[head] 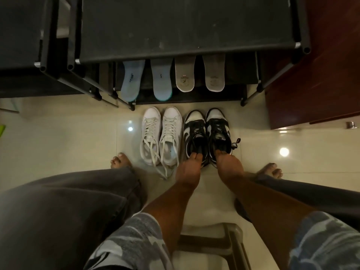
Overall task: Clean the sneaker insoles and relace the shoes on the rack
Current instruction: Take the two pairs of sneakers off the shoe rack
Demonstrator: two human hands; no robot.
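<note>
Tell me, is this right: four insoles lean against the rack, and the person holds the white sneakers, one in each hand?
Not quite. Four insoles do lean against the rack, but the left hand and right hand each hold one of the black-and-white sneakers at its heel opening. The white sneakers stand beside them. The head view shows it.

Head-worn wide-angle view, steeply downward, close above floor [78, 133] before rack [175, 26].

Glossy cream tile floor [58, 137] w/ glare, reddish wood cabinet [321, 75]
</note>
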